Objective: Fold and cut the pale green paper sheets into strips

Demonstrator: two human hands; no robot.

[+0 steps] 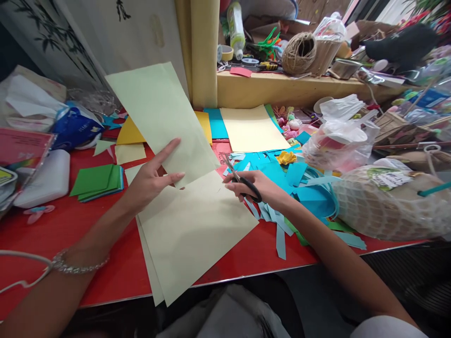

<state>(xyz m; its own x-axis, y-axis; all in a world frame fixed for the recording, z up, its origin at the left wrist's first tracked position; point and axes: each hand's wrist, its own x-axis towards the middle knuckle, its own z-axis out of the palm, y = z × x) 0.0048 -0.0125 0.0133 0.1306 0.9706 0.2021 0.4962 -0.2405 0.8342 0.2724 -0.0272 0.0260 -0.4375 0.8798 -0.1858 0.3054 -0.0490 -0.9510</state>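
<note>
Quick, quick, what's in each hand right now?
Left hand: closed, holding a pale green paper sheet.
Right hand: closed around black-handled scissors.

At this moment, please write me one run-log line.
left hand: touches pale green paper; right hand: grips black-handled scissors; surface: red table; nearby: blue paper strips

Red tabletop (pixel 123 263) beneath pale sheets (pixel 197 239), green paper squares (pixel 94 180), blue strips (pixel 281 243).
</note>
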